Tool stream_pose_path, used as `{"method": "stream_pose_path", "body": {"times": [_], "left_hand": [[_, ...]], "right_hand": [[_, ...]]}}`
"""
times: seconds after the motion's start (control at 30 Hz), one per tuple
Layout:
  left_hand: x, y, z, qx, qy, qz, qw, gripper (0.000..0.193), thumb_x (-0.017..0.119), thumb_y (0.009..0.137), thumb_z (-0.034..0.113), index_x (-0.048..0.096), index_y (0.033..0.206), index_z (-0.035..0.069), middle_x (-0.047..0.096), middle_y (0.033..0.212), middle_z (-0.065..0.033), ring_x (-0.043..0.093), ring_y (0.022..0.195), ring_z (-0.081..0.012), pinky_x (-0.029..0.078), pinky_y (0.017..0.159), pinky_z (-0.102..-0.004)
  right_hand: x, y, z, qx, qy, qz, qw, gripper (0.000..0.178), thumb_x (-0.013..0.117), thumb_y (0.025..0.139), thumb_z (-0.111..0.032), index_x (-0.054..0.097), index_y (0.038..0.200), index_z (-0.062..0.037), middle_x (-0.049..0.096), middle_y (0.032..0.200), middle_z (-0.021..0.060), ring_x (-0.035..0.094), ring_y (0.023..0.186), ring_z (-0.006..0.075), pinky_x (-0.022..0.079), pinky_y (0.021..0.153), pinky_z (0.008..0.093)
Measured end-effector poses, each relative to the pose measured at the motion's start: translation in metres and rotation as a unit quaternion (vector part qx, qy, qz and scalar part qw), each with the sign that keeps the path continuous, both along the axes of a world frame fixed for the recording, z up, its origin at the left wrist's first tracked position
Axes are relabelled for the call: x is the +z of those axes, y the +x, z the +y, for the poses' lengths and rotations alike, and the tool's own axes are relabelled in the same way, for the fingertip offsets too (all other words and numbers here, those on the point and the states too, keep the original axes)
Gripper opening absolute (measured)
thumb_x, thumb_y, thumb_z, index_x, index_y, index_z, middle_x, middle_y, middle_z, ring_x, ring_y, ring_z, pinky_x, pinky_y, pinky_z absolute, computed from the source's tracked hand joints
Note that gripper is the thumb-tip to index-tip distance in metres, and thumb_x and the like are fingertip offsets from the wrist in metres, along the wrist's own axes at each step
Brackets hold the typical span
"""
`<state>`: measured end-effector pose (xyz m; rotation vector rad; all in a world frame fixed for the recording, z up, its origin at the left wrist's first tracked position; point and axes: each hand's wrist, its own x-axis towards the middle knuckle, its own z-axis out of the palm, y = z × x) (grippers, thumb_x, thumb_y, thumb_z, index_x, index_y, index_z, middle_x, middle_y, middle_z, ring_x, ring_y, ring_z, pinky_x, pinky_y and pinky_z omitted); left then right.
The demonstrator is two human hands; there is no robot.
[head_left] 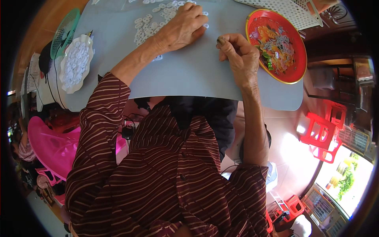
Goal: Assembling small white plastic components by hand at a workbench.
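Observation:
My left hand (183,28) is over the far middle of the grey table, fingers curled down. Small white oval pieces (205,26) with a slot in the middle lie right at its fingertips; whether one is held is hidden. My right hand (239,55) is raised near the red tray, its thumb and bent forefinger pressed together. What they pinch, if anything, I cannot make out. Many more white oval pieces (150,29) are spread flat to the left of my left hand. The red round tray (302,65) has a gold rim, a flower print and small silvery metal bits inside.
A white scalloped dish (63,79) heaped with white pieces stands at the table's left, beside a green mesh basket (73,19). A white perforated basket (276,8) is at the far right. Pink chair (51,146) lower left; red stools (321,132) on the floor at right.

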<state>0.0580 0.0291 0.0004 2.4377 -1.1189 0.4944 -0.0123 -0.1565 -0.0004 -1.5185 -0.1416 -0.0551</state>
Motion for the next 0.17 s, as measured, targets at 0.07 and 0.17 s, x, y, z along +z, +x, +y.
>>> {"method": "stream_pose_path", "body": {"times": [0.07, 0.17], "left_hand": [[-0.0017, -0.0024, -0.0017, -0.012, -0.011, -0.041, 0.999, 0.015, 0.062, 0.081, 0.006, 0.058, 0.095, 0.004, 0.051, 0.093, -0.0078, 0.047, 0.095, -0.0243, 0.042, 0.085, -0.0336], [-0.0028, -0.0078, -0.0034, 0.015, -0.102, 0.119, 0.988, 0.016, 0.059, 0.085, 0.008, 0.057, 0.100, 0.005, 0.052, 0.095, -0.0086, 0.047, 0.098, -0.0230, 0.042, 0.085, -0.0332]], "right_hand": [[0.0003, 0.0006, -0.0008, -0.010, -0.024, 0.005, 1.000, 0.014, 0.066, 0.085, -0.012, 0.063, 0.088, 0.0009, 0.059, 0.065, 0.0008, 0.052, 0.057, 0.0051, 0.041, 0.053, 0.0187], [-0.0019, 0.0006, -0.0012, -0.021, 0.025, 0.011, 0.999, 0.014, 0.066, 0.085, -0.013, 0.064, 0.089, -0.0001, 0.060, 0.063, 0.0015, 0.054, 0.058, 0.0057, 0.043, 0.054, 0.0188]]}}
